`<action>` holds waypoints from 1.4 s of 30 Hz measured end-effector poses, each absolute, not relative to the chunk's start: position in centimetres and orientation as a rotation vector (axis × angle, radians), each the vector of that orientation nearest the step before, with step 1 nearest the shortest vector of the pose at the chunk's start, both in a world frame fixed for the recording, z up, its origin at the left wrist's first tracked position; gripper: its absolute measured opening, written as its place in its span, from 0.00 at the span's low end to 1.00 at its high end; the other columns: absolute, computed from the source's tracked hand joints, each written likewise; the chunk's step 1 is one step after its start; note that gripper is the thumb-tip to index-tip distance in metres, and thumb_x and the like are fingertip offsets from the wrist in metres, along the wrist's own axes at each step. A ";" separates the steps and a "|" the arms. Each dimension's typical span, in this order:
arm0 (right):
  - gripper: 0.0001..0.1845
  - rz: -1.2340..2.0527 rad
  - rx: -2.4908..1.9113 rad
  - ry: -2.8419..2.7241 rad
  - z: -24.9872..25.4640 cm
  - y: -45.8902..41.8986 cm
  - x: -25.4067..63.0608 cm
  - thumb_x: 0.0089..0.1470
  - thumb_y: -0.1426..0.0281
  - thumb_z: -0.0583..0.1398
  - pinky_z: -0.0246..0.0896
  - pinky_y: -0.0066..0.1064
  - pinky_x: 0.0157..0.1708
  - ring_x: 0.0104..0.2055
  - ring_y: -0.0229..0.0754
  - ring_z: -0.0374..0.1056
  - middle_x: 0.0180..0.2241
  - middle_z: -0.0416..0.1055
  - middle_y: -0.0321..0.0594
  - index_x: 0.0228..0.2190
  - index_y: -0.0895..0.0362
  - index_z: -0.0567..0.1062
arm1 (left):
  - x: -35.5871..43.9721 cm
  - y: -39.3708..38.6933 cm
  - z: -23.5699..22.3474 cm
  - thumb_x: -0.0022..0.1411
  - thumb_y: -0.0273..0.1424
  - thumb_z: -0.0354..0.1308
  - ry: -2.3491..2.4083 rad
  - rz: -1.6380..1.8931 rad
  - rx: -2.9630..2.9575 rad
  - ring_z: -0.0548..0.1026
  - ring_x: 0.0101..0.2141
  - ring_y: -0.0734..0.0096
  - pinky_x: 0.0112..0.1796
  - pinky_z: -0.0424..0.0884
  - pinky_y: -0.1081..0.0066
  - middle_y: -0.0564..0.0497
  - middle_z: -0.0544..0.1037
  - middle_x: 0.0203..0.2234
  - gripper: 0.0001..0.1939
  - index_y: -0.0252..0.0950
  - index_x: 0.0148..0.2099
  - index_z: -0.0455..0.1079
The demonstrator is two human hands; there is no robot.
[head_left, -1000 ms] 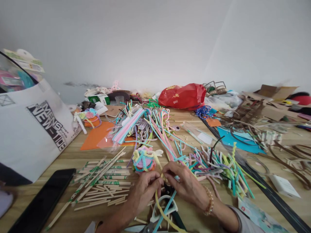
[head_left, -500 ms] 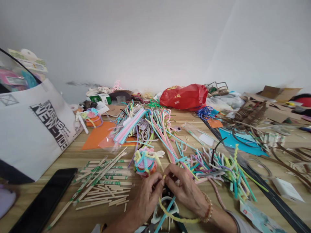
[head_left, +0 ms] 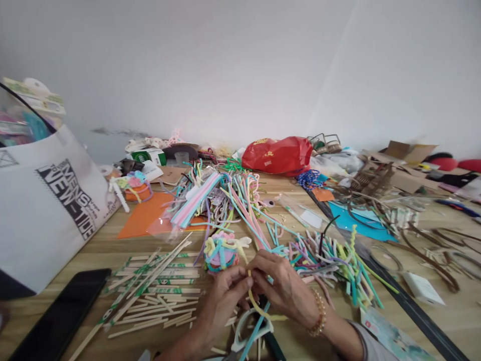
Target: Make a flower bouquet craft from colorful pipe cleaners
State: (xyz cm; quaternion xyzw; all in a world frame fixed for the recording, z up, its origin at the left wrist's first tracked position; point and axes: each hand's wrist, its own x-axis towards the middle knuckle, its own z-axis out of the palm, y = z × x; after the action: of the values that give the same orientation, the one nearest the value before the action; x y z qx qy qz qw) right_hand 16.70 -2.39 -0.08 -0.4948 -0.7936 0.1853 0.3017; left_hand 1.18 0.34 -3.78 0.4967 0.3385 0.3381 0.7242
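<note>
My left hand point(head_left: 228, 291) pinches a yellow pipe cleaner point(head_left: 255, 304) between thumb and fingers. Close against it, my right hand point(head_left: 280, 283) is closed on the same pipe cleaner, with a beaded bracelet at the wrist. The yellow strand hangs in a curve below both hands. Just beyond the fingers sits a small round bundle of wound pipe cleaners point(head_left: 221, 250) in blue, pink, purple and yellow, with a pale yellow bow at its right. Under my hands lie scissors point(head_left: 240, 341) with a whitish handle and a blue pipe cleaner point(head_left: 255, 331).
Wooden sticks point(head_left: 158, 301), some in paper sleeves, lie left beside a black phone point(head_left: 71, 311). A white tote bag point(head_left: 63, 200) stands far left. Pipe cleaner piles point(head_left: 323, 255) spread centre and right. A red bag point(head_left: 278, 156) rests by the wall.
The view has shifted slightly, so most things sit further left. The yellow strand's loop below my hands has become smaller. Both hands keep their pinch on it.
</note>
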 end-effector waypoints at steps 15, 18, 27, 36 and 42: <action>0.08 0.168 -1.404 -2.540 2.7 -3.6 14.9 0.61 0.76 0.54 0.54 0.27 0.32 0.32 0.38 0.62 0.31 0.67 0.36 0.30 0.56 0.69 | -0.2 -0.2 -2.7 0.46 0.45 0.67 0.717 0.675 1.074 0.62 0.14 0.81 0.17 0.55 0.78 0.56 0.67 0.11 0.21 0.32 0.21 0.68; 0.09 0.201 -1.416 -2.551 3.4 -3.3 14.8 0.61 0.76 0.53 0.54 0.27 0.30 0.30 0.37 0.63 0.30 0.68 0.37 0.29 0.56 0.69 | -0.1 -0.3 -2.8 0.48 0.43 0.67 0.690 0.675 1.043 0.63 0.14 0.80 0.18 0.56 0.78 0.55 0.69 0.12 0.20 0.32 0.22 0.68; 0.14 1.070 -1.172 -1.877 1.9 0.0 19.0 0.59 0.66 0.59 0.61 0.26 0.32 0.33 0.37 0.66 0.32 0.70 0.37 0.46 0.56 0.72 | -1.2 0.4 -1.2 0.52 0.32 0.67 0.513 0.743 0.638 0.72 0.20 0.78 0.22 0.66 0.80 0.51 0.77 0.20 0.11 0.31 0.35 0.72; 0.16 1.352 -0.968 -1.665 0.8 -0.4 17.9 0.46 0.67 0.69 0.63 0.26 0.30 0.31 0.36 0.66 0.31 0.70 0.37 0.35 0.58 0.72 | -1.9 1.9 1.5 0.51 0.25 0.69 0.388 0.872 0.377 0.76 0.25 0.76 0.25 0.72 0.81 0.48 0.80 0.26 0.08 0.30 0.34 0.75; 0.13 1.270 -0.855 -1.226 -0.4 -2.2 13.6 0.48 0.63 0.68 0.65 0.24 0.23 0.23 0.33 0.66 0.27 0.71 0.34 0.31 0.56 0.72 | -0.9 1.1 1.3 0.51 0.22 0.68 0.452 0.990 0.324 0.77 0.33 0.72 0.33 0.74 0.77 0.47 0.81 0.32 0.09 0.31 0.37 0.76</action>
State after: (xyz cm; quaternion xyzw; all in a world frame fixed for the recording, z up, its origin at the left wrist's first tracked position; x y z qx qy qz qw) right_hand 13.57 -2.19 -0.44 -0.3622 -0.5192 0.5381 0.5566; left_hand -0.88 1.15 1.25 0.1535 0.2139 0.4688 0.8432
